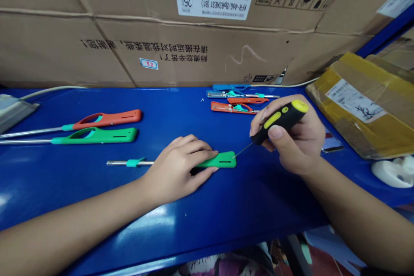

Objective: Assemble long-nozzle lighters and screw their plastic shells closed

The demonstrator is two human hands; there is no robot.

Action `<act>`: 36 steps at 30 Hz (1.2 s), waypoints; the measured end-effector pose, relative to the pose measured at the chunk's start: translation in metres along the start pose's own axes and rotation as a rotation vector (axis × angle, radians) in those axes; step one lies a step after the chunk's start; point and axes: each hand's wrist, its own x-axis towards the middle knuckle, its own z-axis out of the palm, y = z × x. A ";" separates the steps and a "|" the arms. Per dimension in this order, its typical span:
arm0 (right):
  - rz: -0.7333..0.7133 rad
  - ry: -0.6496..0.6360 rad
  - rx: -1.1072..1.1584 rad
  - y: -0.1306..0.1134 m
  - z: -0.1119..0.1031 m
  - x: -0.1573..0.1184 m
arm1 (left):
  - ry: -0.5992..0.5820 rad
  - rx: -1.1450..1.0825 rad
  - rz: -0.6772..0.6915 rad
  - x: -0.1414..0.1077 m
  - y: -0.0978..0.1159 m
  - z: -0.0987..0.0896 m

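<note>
A green long-nosed lighter (223, 160) lies flat on the blue table, its metal tube pointing left. My left hand (186, 166) is closed over the handle and pins it down, hiding the middle of the body. A loose turquoise collar (134, 162) sits part-way along the tube. In my right hand (297, 142) is a black and yellow screwdriver (281, 118), tilted. Its thin shaft slants down left, with the tip at a small hole near the handle's right end. Whether a screw sits there is too small to tell.
Two whole lighters, orange (124, 117) and green (113, 135), lie at left. Opened lighter halves, blue (223, 94) and orange (223, 107), lie at the back. A large cardboard box (161, 34) stands behind the table (129, 224); a taped yellow-brown box (362, 112) sits at right.
</note>
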 end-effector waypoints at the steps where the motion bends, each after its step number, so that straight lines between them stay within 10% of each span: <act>1: 0.000 0.002 -0.003 0.000 0.000 0.000 | 0.002 0.001 0.001 0.000 0.000 0.000; 36: 0.044 -0.018 -0.014 -0.011 -0.003 0.005 | 0.010 -0.003 0.007 -0.001 0.000 0.002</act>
